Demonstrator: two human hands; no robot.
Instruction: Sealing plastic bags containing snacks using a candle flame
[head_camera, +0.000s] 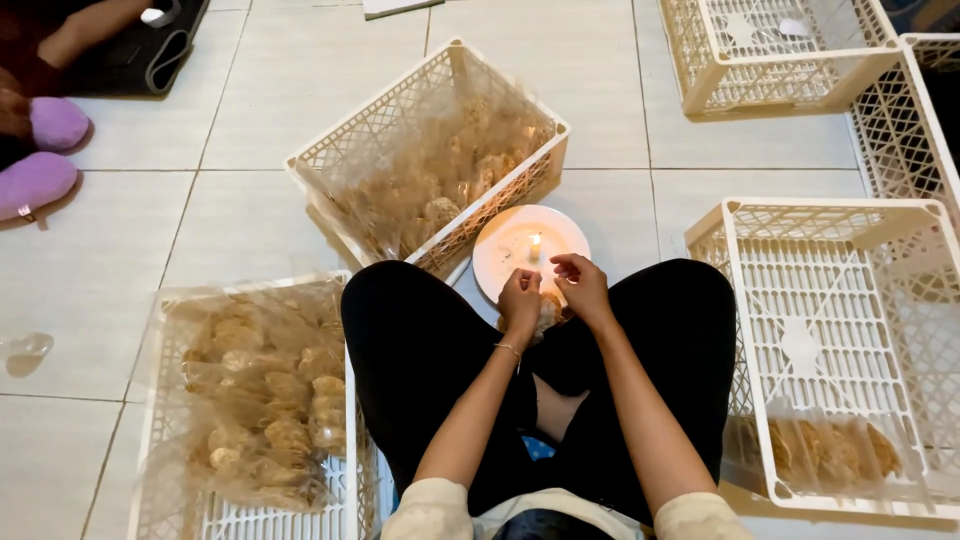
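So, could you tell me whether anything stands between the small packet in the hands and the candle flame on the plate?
Nothing visible does. The left hand and right hand hold the packet just short of the candle flame on the white plate.

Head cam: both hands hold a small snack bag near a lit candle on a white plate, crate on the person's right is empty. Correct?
Not quite. In the head view the crate on the person's right is not empty: a few bagged snacks lie at its near end. The rest stands: left hand and right hand hold a small snack bag near the lit candle on the white plate.
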